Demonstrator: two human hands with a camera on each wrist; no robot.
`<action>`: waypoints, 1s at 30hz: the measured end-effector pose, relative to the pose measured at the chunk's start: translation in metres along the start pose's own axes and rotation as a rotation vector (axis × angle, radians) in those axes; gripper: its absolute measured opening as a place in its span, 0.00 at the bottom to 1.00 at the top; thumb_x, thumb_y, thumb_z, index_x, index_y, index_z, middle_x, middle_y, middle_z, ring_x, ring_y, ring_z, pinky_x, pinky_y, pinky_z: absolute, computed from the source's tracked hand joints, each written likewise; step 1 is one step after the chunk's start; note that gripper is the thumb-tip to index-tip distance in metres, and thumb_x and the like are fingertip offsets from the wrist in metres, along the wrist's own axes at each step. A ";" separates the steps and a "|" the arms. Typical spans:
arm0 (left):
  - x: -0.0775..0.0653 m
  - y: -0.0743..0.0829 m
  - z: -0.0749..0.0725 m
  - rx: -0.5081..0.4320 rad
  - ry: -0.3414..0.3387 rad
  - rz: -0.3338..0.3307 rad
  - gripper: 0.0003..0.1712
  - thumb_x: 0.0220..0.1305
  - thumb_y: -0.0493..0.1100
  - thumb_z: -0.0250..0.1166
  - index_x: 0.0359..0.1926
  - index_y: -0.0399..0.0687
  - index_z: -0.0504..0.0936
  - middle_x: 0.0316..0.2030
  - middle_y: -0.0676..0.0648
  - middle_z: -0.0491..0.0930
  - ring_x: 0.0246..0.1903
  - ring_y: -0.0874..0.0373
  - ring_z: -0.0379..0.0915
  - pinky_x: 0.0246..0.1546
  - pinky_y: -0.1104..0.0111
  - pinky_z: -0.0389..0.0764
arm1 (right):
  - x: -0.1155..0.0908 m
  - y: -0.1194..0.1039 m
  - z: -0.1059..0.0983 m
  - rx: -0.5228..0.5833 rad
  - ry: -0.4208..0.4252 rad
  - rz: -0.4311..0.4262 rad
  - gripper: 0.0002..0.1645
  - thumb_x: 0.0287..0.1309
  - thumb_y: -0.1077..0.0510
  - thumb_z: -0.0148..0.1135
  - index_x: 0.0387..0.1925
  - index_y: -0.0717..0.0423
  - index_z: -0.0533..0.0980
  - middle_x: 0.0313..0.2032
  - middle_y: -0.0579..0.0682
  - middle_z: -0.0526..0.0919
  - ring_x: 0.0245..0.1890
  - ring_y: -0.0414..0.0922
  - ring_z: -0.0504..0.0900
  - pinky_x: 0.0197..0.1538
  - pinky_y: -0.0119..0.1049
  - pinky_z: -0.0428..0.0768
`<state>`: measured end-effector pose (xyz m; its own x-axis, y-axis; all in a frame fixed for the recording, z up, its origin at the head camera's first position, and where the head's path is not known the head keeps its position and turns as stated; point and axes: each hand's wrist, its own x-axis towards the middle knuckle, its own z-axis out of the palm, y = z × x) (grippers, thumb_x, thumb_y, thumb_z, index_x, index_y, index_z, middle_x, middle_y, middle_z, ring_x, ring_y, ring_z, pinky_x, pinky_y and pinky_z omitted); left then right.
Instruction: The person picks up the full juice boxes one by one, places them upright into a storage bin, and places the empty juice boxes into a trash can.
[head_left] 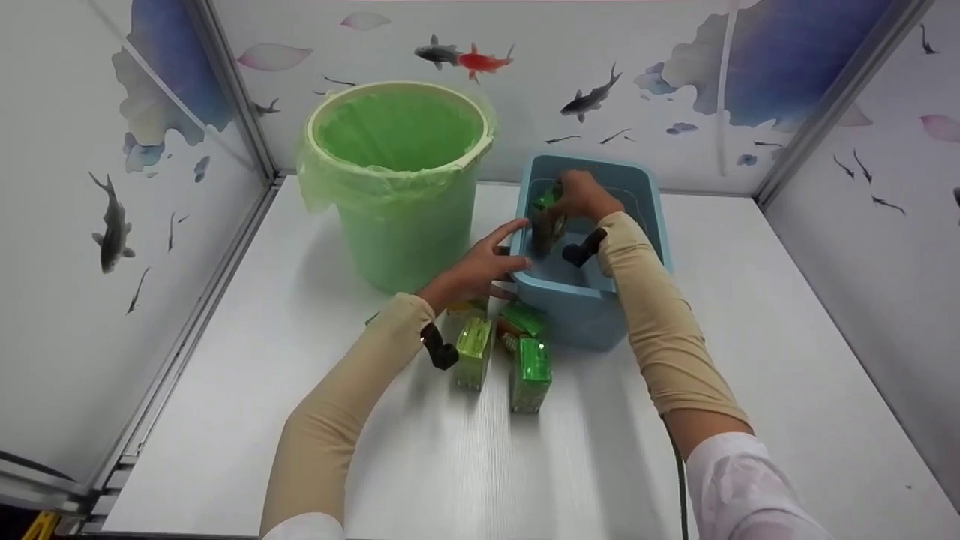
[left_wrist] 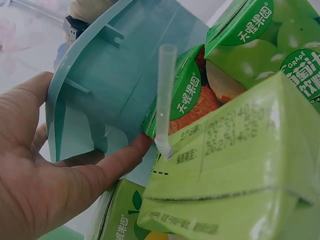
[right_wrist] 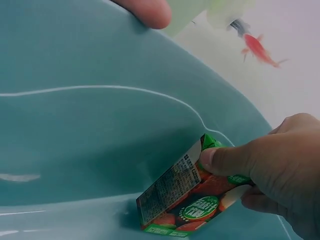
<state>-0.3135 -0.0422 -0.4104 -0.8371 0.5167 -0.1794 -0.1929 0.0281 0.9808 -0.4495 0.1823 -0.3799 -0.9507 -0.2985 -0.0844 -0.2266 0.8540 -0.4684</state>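
Note:
A blue plastic bin point(head_left: 581, 319) stands on the table. The left hand point(head_left: 476, 268) holds its near left edge, with fingertips over the rim and other fingers against the outside wall. Inside the bin, the right hand point(head_left: 586, 196) pinches a juice box point(right_wrist: 187, 197) with red fruit pictures and a green end between thumb and fingers. That box is tilted, its lower end close to the bin's floor. Below the left hand are several more juice boxes, among them a light green one point(left_wrist: 225, 165) with a bent straw point(left_wrist: 166, 95) and a green grape one point(head_left: 531, 375).
A green bucket point(head_left: 409, 232) lined with a thin green bag point(head_left: 330, 180) stands left of the bin. White panels printed with fish point(head_left: 480, 61) enclose the white table point(head_left: 450, 465) at the back and sides. A dark cable point(head_left: 681, 480) hangs by the right arm.

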 end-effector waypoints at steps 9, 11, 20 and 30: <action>-0.003 -0.001 -0.001 -0.015 0.032 0.019 0.43 0.71 0.40 0.64 0.78 0.74 0.57 0.69 0.36 0.64 0.59 0.42 0.74 0.54 0.42 0.79 | -0.011 0.009 -0.014 -0.123 -0.089 0.078 0.19 0.61 0.54 0.70 0.46 0.65 0.80 0.35 0.55 0.77 0.35 0.52 0.72 0.41 0.47 0.73; -0.002 -0.001 0.000 -0.012 0.026 0.014 0.43 0.71 0.40 0.64 0.79 0.74 0.56 0.69 0.37 0.64 0.60 0.42 0.74 0.55 0.42 0.78 | -0.013 0.013 -0.014 -0.122 -0.093 0.071 0.17 0.62 0.54 0.68 0.44 0.65 0.80 0.32 0.52 0.74 0.33 0.50 0.70 0.37 0.43 0.69; 0.001 0.000 0.000 0.020 0.003 0.043 0.43 0.72 0.44 0.64 0.79 0.75 0.54 0.68 0.38 0.65 0.62 0.41 0.72 0.56 0.41 0.77 | -0.013 0.019 -0.018 -0.059 -0.073 0.066 0.23 0.65 0.55 0.62 0.54 0.69 0.76 0.49 0.64 0.79 0.46 0.58 0.76 0.51 0.50 0.75; -0.004 -0.004 0.000 0.041 -0.003 0.059 0.42 0.72 0.47 0.65 0.79 0.75 0.54 0.70 0.39 0.63 0.63 0.45 0.71 0.53 0.44 0.80 | -0.036 0.006 -0.041 0.132 0.060 -0.131 0.40 0.71 0.53 0.60 0.75 0.68 0.58 0.70 0.69 0.65 0.70 0.62 0.66 0.71 0.57 0.65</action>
<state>-0.3092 -0.0443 -0.4132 -0.8446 0.5215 -0.1211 -0.1219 0.0329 0.9920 -0.4251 0.2159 -0.3442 -0.9267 -0.3741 0.0353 -0.3230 0.7450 -0.5836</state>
